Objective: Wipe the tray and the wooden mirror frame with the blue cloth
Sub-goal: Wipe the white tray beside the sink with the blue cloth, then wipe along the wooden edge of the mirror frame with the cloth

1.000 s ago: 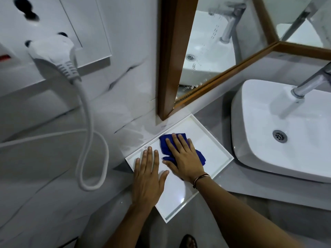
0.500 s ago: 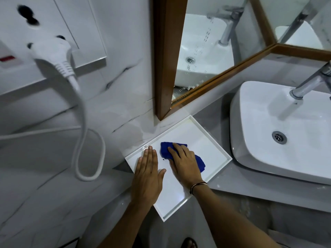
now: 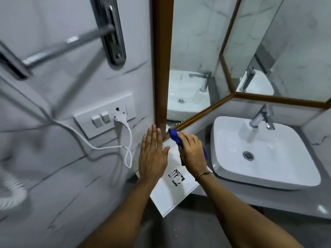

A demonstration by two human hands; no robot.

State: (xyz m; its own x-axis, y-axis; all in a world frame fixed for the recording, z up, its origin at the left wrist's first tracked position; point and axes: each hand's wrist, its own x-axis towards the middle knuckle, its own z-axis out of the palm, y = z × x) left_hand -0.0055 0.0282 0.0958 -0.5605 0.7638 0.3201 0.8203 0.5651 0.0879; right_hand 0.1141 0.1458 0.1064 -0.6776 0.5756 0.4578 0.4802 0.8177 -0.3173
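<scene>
My right hand (image 3: 192, 152) grips the blue cloth (image 3: 174, 135) and presses its tip against the bottom left corner of the wooden mirror frame (image 3: 162, 68). My left hand (image 3: 152, 154) is flat and open, fingers together, hovering over the left end of the white tray (image 3: 172, 192), its fingertips close to the frame's lower end. The tray lies on the grey counter below both hands, with a dark mark in its middle. Most of the cloth is hidden inside my right hand.
A white basin (image 3: 265, 153) with a chrome tap (image 3: 259, 117) sits to the right on the counter. On the left wall are a switch plate (image 3: 105, 115) with a white plug and looped cable (image 3: 125, 151), and a chrome towel bar (image 3: 68, 43) above.
My right hand lifted the cloth off the tray and up to the frame's bottom corner. My left hand rose off the tray. The view tilted upward and pulled back.
</scene>
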